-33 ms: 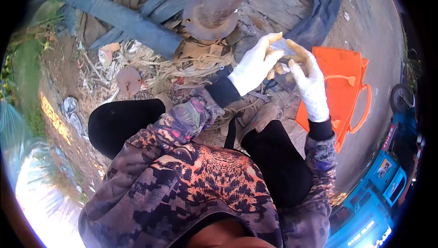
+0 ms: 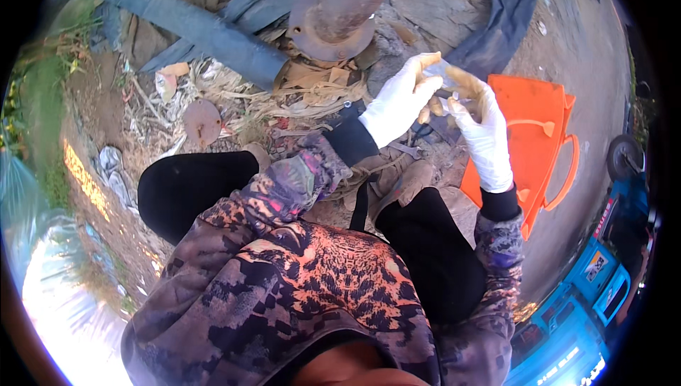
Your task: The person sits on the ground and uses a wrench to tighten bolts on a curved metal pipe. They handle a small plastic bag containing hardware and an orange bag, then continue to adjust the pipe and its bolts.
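Both my hands wear white gloves with yellowish fingertips, and they meet above the ground, right of centre. Between the fingers is a small piece of clear, thin plastic (image 2: 438, 71); its exact kind I cannot make out. My left hand (image 2: 402, 101) pinches it from the left with thumb and fingers. From the right, my right hand (image 2: 484, 127) has its fingers bent around the other side. On the dirt just below the hands lies a metal spanner (image 2: 406, 149). An orange bag (image 2: 523, 148) with loop handles lies directly right of my right hand.
Ahead stands a rusty flanged pipe (image 2: 333, 35), with a flat blue hose (image 2: 206, 35) to its left. A rusty disc (image 2: 202, 123) lies among fibrous scraps. Dark cloth (image 2: 500, 20) is spread at the far right. A blue vehicle (image 2: 567, 329) stands at the lower right.
The view has shifted very slightly. Both hands stay together on the clear plastic, with only a tiny movement of the fingers.
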Available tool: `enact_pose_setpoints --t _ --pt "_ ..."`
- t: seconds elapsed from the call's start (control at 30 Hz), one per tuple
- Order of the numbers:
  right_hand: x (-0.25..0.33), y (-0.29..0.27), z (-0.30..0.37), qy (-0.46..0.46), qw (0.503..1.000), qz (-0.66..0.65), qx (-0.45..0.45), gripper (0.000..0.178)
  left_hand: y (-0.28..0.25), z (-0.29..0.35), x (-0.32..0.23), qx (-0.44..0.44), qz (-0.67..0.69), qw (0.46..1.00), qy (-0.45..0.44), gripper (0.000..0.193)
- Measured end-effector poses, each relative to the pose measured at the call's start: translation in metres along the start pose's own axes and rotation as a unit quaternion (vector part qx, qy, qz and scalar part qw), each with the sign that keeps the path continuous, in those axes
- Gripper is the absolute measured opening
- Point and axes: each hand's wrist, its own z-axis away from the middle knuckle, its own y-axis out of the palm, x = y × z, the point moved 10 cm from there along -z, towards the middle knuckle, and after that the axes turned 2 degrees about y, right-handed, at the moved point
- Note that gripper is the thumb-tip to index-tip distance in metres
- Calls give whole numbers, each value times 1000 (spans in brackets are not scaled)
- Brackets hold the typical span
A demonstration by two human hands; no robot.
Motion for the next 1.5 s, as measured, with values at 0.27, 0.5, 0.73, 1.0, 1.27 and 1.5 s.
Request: enact_pose_setpoints --t 0.27,0.5,0.73,1.0,1.27,1.5 --pt "5 14 -3 -55 998 -24 28 29 -11 3 20 -16 19 998 -50 43" --pt "-16 13 -2 8 999 12 38 30 -3 3 27 -19 -2 999 -36 40" --pt "-35 20 -11 82 989 63 107 27 -15 2 29 -31 4 999 -40 39" --pt "-46 6 -7 64 989 111 79 32 -13 12 28 -7 -12 998 -68 40" --pt "-37 14 -4 18 983 145 107 28 -7 14 46 10 51 987 -155 41" --pt "-31 25 5 17 983 110 147 27 -19 8 68 -19 34 981 -190 36"
